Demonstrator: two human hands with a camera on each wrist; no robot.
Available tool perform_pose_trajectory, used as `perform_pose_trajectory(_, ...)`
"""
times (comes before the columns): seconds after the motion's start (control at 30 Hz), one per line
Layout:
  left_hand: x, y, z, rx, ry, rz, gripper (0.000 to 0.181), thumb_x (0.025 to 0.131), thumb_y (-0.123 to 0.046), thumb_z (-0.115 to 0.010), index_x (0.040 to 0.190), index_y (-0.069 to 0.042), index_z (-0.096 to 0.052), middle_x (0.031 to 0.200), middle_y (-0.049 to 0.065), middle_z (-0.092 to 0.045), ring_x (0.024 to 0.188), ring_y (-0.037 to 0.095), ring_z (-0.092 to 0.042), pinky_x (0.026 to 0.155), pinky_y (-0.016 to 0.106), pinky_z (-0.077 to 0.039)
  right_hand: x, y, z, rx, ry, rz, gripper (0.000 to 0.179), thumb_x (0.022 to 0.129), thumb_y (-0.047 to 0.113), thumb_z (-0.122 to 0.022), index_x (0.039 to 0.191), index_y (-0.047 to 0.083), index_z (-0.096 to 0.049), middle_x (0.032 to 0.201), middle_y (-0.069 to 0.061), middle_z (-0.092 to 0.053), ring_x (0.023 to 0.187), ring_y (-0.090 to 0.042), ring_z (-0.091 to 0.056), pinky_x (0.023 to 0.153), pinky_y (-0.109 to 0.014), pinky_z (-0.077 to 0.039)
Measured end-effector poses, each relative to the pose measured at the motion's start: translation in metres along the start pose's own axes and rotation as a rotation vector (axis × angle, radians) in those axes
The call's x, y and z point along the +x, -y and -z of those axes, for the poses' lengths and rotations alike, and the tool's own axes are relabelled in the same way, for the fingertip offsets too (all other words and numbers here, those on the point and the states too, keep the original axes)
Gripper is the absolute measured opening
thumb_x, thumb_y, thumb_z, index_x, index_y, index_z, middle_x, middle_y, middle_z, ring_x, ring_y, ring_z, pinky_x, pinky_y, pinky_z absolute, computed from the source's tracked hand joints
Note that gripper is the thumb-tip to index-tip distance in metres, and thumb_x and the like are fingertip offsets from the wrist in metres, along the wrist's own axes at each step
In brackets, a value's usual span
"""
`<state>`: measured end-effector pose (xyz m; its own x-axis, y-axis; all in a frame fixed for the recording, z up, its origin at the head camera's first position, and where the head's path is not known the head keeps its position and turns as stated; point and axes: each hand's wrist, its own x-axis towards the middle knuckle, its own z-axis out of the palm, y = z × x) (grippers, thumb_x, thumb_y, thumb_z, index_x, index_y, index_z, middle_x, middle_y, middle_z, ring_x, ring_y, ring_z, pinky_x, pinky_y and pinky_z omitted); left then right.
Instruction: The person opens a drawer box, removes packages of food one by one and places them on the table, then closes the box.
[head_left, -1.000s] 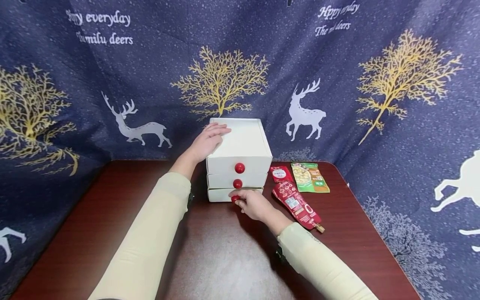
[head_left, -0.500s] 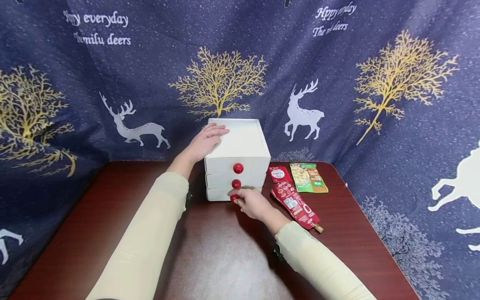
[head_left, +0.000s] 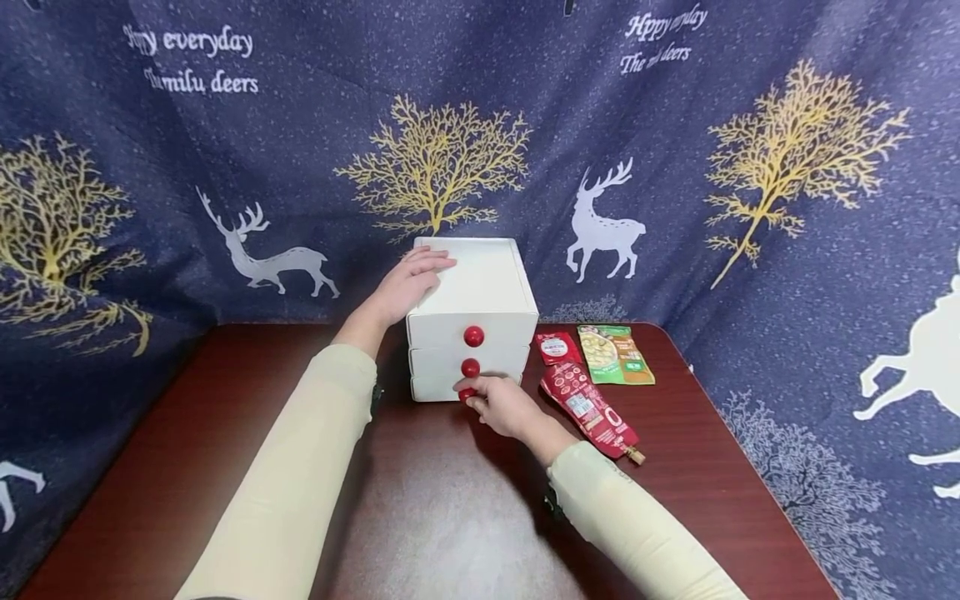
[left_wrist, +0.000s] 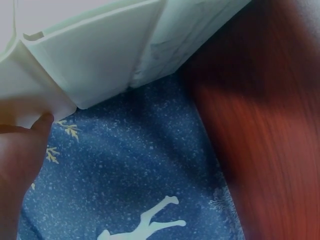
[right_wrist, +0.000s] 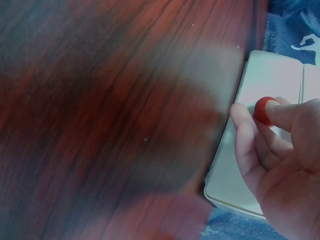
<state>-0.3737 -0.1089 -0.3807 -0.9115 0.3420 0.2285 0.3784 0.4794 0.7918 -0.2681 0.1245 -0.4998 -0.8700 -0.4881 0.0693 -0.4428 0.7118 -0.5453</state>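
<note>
A white three-drawer box (head_left: pixel 487 279) stands at the back of the table, one red knob on each drawer front. My left hand (head_left: pixel 408 287) rests on its top left edge, fingers laid across the top. In the left wrist view, a thumb (left_wrist: pixel 42 127) lies against the box's side. My right hand (head_left: pixel 510 408) pinches the bottom drawer's red knob (right_wrist: pixel 263 111) between thumb and fingers. The bottom drawer front (head_left: pixel 435 390) looks about level with those above. The middle knob (head_left: pixel 470 367) and top knob (head_left: pixel 473 336) are untouched.
Right of the box lie a small red packet (head_left: pixel 557 347), a green and orange food packet (head_left: pixel 617 356) and a red pouch (head_left: pixel 588 408) with a clip-like piece at its end. A dark blue patterned cloth (head_left: pixel 480 67) hangs behind the reddish-brown table (head_left: pixel 420 508).
The bottom drawer has slid inward a little with my right hand on its knob, and the gap above its front has narrowed. My left hand has stayed on the box.
</note>
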Motion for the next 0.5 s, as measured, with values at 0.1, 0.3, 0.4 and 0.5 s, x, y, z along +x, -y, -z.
perform_pose_trajectory(0.1,0.000,0.001,0.000,-0.003,-0.003,-0.005,0.048,0.110,-0.017,-0.050,0.155,-0.010,-0.064,0.175,0.003,-0.045,0.173,0.022,-0.015,0.141,0.057,-0.006,0.000,0.001,0.000,-0.048,-0.020,0.006,0.030,0.108,0.007,-0.068,0.135,0.017,-0.077,0.129,-0.010,-0.076,0.082,-0.011,-0.076,0.083,-0.029,-0.064)
perform_pose_trajectory(0.3,-0.001,0.003,-0.001,-0.046,-0.052,-0.007,0.045,0.113,-0.018,-0.048,0.153,-0.010,-0.065,0.178,0.002,-0.041,0.174,0.019,-0.010,0.141,0.054,-0.002,-0.002,0.003,0.001,-0.156,-0.032,0.033,0.031,0.108,0.012,-0.069,0.137,0.020,-0.075,0.126,-0.009,-0.080,0.109,-0.023,-0.079,0.100,-0.042,-0.063)
perform_pose_trajectory(0.4,-0.005,0.007,-0.003,-0.114,-0.179,0.010,0.044,0.114,-0.022,-0.048,0.152,-0.013,-0.067,0.178,-0.002,-0.040,0.172,0.020,-0.018,0.141,0.050,-0.011,-0.004,0.003,0.003,-0.150,0.007,0.055,0.035,0.109,0.014,-0.068,0.144,0.020,-0.072,0.118,-0.009,-0.078,0.082,-0.015,-0.078,0.082,-0.033,-0.064)
perform_pose_trajectory(0.5,-0.015,0.011,-0.003,-0.162,-0.328,0.007,0.043,0.116,-0.025,-0.048,0.152,-0.014,-0.067,0.175,0.001,-0.046,0.168,0.023,-0.032,0.139,0.047,-0.022,-0.010,0.003,0.007,-0.129,0.025,0.105,0.039,0.110,0.015,-0.068,0.149,0.017,-0.069,0.123,-0.009,-0.077,0.073,-0.009,-0.075,0.077,-0.029,-0.063)
